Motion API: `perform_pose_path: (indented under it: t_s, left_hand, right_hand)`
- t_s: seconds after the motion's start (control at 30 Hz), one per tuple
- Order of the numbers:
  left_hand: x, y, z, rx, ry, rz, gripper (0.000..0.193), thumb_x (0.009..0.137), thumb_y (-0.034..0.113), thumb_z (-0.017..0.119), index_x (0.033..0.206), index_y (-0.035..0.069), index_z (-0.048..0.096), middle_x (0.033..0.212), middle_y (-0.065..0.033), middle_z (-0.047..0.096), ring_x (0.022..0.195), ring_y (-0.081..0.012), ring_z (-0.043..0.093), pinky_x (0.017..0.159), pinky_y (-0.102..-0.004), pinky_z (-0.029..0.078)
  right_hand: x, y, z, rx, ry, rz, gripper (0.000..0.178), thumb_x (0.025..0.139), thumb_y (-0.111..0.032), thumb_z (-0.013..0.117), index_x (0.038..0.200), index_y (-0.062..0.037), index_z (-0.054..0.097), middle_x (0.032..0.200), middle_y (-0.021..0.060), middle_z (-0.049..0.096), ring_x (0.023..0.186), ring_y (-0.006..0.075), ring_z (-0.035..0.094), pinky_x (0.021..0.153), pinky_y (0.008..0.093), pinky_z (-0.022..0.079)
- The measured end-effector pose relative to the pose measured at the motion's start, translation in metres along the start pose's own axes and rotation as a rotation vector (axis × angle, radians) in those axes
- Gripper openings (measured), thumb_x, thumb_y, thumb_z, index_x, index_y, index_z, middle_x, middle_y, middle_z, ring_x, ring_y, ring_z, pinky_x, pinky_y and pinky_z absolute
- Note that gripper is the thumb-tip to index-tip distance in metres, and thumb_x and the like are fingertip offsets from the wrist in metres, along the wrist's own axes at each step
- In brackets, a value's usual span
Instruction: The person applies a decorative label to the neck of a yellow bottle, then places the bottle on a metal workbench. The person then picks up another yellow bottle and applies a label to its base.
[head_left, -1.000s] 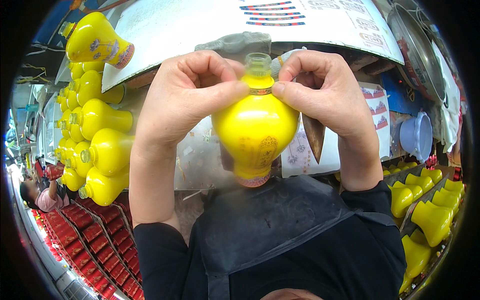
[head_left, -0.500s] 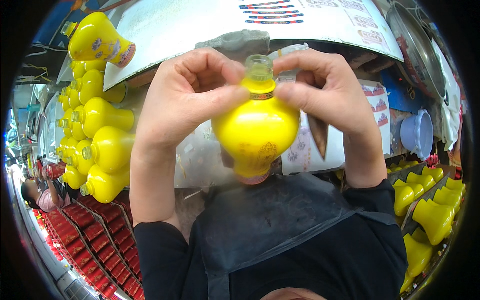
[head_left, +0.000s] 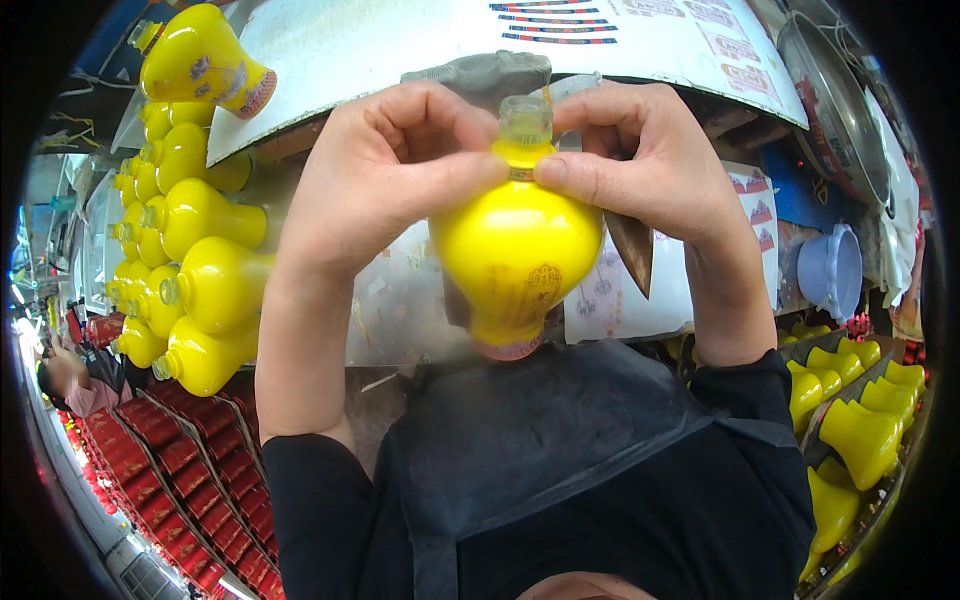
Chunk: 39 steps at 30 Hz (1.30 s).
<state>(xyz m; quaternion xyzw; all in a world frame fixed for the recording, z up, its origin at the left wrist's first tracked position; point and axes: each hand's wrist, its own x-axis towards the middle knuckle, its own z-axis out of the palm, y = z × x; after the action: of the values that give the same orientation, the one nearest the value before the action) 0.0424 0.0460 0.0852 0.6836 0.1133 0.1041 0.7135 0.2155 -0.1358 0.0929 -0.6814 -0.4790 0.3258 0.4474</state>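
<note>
Glossy and smooth, the bottle (head_left: 515, 245) gleamed; the apron (head_left: 540, 430) looked matt, the basin (head_left: 828, 270) smooth plastic, the pan (head_left: 832, 110) shiny metal, the sheet (head_left: 605, 315) paper!

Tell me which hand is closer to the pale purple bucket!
Right: the right hand is left of the bucket; the left hand is farther left, beyond the yellow bottle.

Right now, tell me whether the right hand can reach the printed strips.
Probably yes: the printed strips lie uncovered on the white board beyond the yellow bottle, and the grey cloth before them looks low. The right hand would first have to leave the bottle.
</note>
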Motion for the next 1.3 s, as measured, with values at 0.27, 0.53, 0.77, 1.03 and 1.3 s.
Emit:
perform_pose_path:
  t_s: [0.27, 0.53, 0.77, 1.03, 1.3]
  left_hand:
    - [-0.002, -0.001, 0.001, 0.027, 0.010, 0.011, 0.021, 0.085, 0.009, 0.082, 0.102, 0.001, 0.074, 0.093, -0.0030, 0.074, 0.086, -0.0104, 0.071, 0.082, -0.0245, 0.057]
    - [-0.003, 0.000, 0.000, -0.008, 0.002, -0.015, 0.019, 0.086, 0.009, 0.082, 0.102, 0.001, 0.074, 0.093, -0.0027, 0.074, 0.086, -0.0098, 0.071, 0.083, -0.0246, 0.057]
    - [-0.007, -0.001, -0.001, 0.024, -0.005, 0.026, 0.017, 0.092, 0.013, 0.077, 0.105, 0.002, 0.075, 0.097, -0.0007, 0.074, 0.092, -0.0089, 0.068, 0.086, -0.0252, 0.054]
    - [-0.009, 0.008, -0.012, 0.020, -0.103, 0.058, 0.020, 0.094, 0.018, 0.073, 0.106, 0.002, 0.075, 0.099, -0.0011, 0.073, 0.094, -0.0094, 0.065, 0.089, -0.0261, 0.052]
    - [-0.007, 0.006, -0.019, 0.083, -0.134, 0.075, 0.011, 0.087, 0.010, 0.073, 0.095, 0.003, 0.071, 0.089, 0.0012, 0.068, 0.086, -0.0079, 0.063, 0.084, -0.0243, 0.052]
  right_hand:
    - [-0.003, -0.001, 0.006, -0.071, 0.064, -0.017, 0.039, 0.088, -0.028, 0.079, 0.110, 0.0038, 0.075, 0.072, -0.0009, 0.066, 0.059, -0.0001, 0.055, 0.052, 0.0169, 0.040]
    - [-0.001, 0.005, 0.009, -0.044, 0.082, -0.027, 0.042, 0.087, -0.030, 0.079, 0.111, 0.0031, 0.075, 0.072, -0.0015, 0.066, 0.060, 0.0001, 0.056, 0.053, 0.0164, 0.039]
    - [-0.001, 0.001, 0.010, -0.057, 0.074, -0.025, 0.046, 0.084, -0.033, 0.081, 0.112, 0.0026, 0.072, 0.069, -0.0026, 0.062, 0.054, 0.0007, 0.052, 0.050, 0.0164, 0.036]
    - [-0.005, -0.010, 0.011, -0.046, 0.027, 0.057, 0.042, 0.084, -0.028, 0.079, 0.112, 0.0020, 0.072, 0.073, -0.0022, 0.064, 0.058, -0.0004, 0.053, 0.054, 0.0155, 0.038]
    - [-0.006, -0.011, 0.012, -0.057, 0.066, 0.038, 0.045, 0.078, -0.034, 0.079, 0.104, 0.0029, 0.074, 0.073, 0.0026, 0.064, 0.059, 0.0042, 0.055, 0.053, 0.0207, 0.039]
